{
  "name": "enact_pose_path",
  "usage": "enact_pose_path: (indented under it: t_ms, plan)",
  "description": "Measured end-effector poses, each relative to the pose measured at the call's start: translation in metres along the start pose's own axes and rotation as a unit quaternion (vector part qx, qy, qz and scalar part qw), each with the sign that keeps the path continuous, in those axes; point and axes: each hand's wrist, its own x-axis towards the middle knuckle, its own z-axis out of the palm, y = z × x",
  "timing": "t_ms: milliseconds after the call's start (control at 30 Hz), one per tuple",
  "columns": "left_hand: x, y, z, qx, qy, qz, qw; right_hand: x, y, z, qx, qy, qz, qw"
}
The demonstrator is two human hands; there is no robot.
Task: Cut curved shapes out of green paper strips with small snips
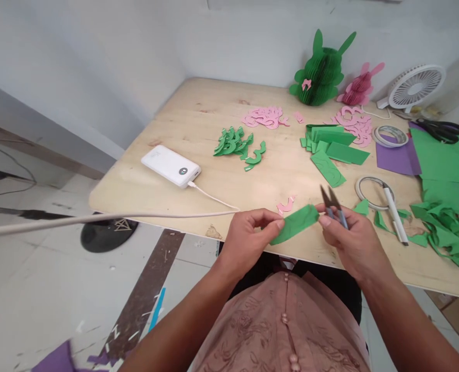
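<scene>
My left hand (pixel 252 235) pinches the left end of a green paper strip (pixel 297 223) that has a drawn outline on it, near the table's front edge. In my right hand (pixel 347 235) are small snips (pixel 333 205), blades apart and pointing away from me, while its fingertips touch the strip's right end. Just behind the strip lies a pink curved cutout (pixel 286 206). Farther back are a pile of green cutouts (pixel 233 142), stacked green strips (pixel 330 142) and one strip with a drawn curve (pixel 327 168).
A white power bank (pixel 171 165) with a cable (pixel 109 218) lies left. Pink cutouts (pixel 266 117), green (pixel 320 75) and pink (pixel 359 89) paper rabbits and a fan (pixel 417 88) stand behind. Tape rolls (pixel 391 136), black scissors (pixel 440 129), a marker (pixel 395 214) and green scraps (pixel 449 227) lie right.
</scene>
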Motion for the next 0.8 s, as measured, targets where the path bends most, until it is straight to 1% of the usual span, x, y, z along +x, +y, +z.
enact_pose_path:
  t_ms: [33,67,133,200,267,367,467,567,700,800]
  plan:
    - [0.000,-0.002,0.003,-0.045,0.023,-0.011,0.999,-0.003,0.005,0.003,0.037,0.029,0.000,0.999]
    - [0.000,-0.004,0.007,-0.089,0.046,-0.018,0.995,-0.006,0.010,0.007,0.061,0.041,0.000,0.997]
    - [-0.001,-0.007,0.016,-0.173,0.075,-0.034,0.981,-0.013,0.021,0.015,0.062,0.052,-0.003,0.997]
    - [-0.004,-0.009,0.024,-0.235,0.071,-0.059,0.968,-0.020,0.028,0.022,0.023,0.066,-0.021,0.997]
    - [-0.006,-0.009,0.030,-0.272,0.059,-0.078,0.957,-0.023,0.030,0.028,-0.027,0.068,-0.033,0.997]
    - [-0.008,-0.008,0.031,-0.292,0.054,-0.094,0.950,-0.024,0.025,0.030,-0.090,0.068,-0.063,0.992]
    - [-0.009,-0.007,0.027,-0.289,0.048,-0.100,0.951,-0.022,0.015,0.027,-0.137,0.045,-0.084,0.986]
    - [-0.008,-0.006,0.022,-0.284,0.042,-0.102,0.952,-0.022,0.008,0.025,-0.155,0.024,-0.088,0.984]
    - [-0.010,-0.007,0.022,-0.290,0.050,-0.098,0.950,-0.025,0.007,0.027,-0.159,0.042,-0.091,0.982]
    - [-0.012,-0.008,0.025,-0.304,0.035,-0.102,0.947,-0.027,0.009,0.029,-0.167,0.037,-0.099,0.980]
